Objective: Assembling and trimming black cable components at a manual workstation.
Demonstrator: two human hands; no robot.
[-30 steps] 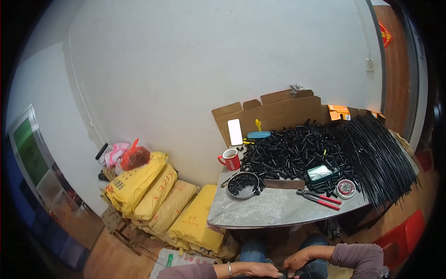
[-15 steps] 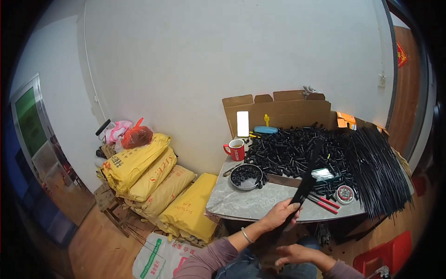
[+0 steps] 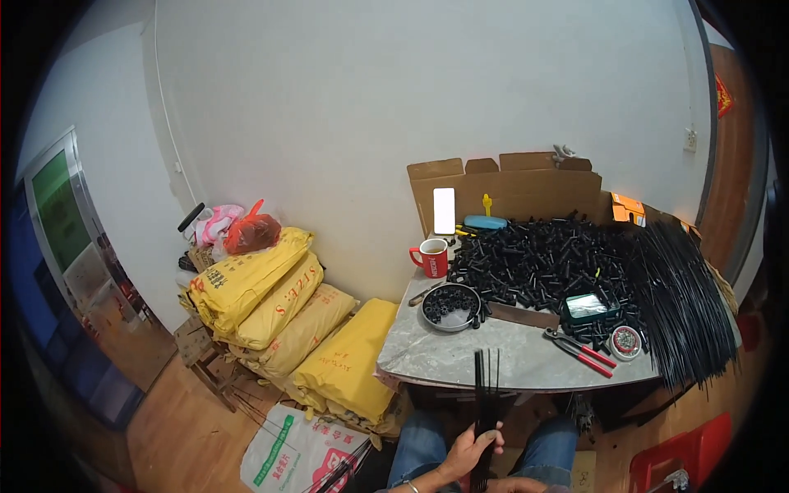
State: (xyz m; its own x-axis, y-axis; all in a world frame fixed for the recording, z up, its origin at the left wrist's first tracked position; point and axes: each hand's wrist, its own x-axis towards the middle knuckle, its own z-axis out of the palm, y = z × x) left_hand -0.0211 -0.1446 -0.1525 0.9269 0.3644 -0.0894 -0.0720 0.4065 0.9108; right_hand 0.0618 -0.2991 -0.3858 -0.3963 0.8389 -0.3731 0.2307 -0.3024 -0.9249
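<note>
Upright above my lap stands a bunch of thin black rods, with a few of them spread apart at the top. My left hand is closed around it. Low at the picture's edge, my right hand is beside the lower part of the rods; its fingers are mostly hidden, so I cannot tell whether it grips them. The grey table is just beyond my hands. Red-handled pliers lie near its front edge, left of a small round dish of tiny parts.
A heap of short black tubes covers the table's back, beside a large sheaf of black rods. A metal bowl, red mug and lit phone stand at left. Yellow sacks are stacked left; a red stool stands right.
My left hand has come down and toward me from the table edge, bringing the rods over my lap. My right hand has moved lower. The view has shifted slightly left.
</note>
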